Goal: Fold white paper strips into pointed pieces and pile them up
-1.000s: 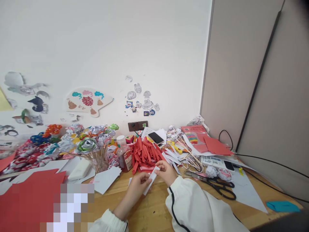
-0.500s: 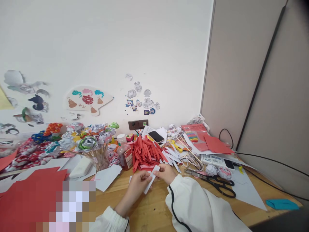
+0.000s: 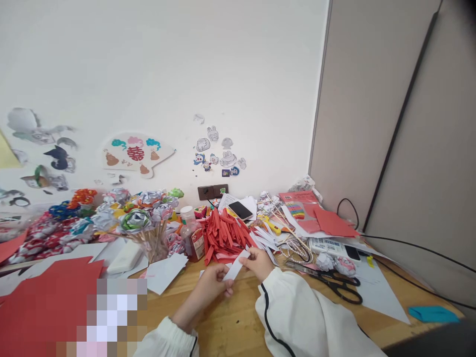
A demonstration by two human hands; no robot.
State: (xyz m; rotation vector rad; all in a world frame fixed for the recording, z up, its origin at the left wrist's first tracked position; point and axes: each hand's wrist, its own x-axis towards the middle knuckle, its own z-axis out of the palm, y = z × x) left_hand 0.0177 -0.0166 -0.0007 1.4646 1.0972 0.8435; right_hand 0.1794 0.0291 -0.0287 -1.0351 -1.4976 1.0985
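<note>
Left hand: mine (image 3: 212, 286) pinches the lower end of a white paper strip (image 3: 236, 267) between thumb and fingers.
Right hand: mine (image 3: 260, 264) grips the strip's upper end with thumb and forefinger.
White paper strip: slanting between my two hands, just above the table (image 3: 223, 329); half a second ago its lower end stuck out past my left thumb, and now that end stops at the thumb, with my left fingertips showing below.
Red folded strips: heaped (image 3: 226, 235) just beyond my hands, as before.
White strips: a loose bunch (image 3: 265, 238) right of the red heap.
Bottle: upright (image 3: 192, 245), left of the heap.
Scissors: black-handled (image 3: 342, 287), lying right of my right sleeve.
Paper flowers: massed (image 3: 136, 219) at back left.
</note>
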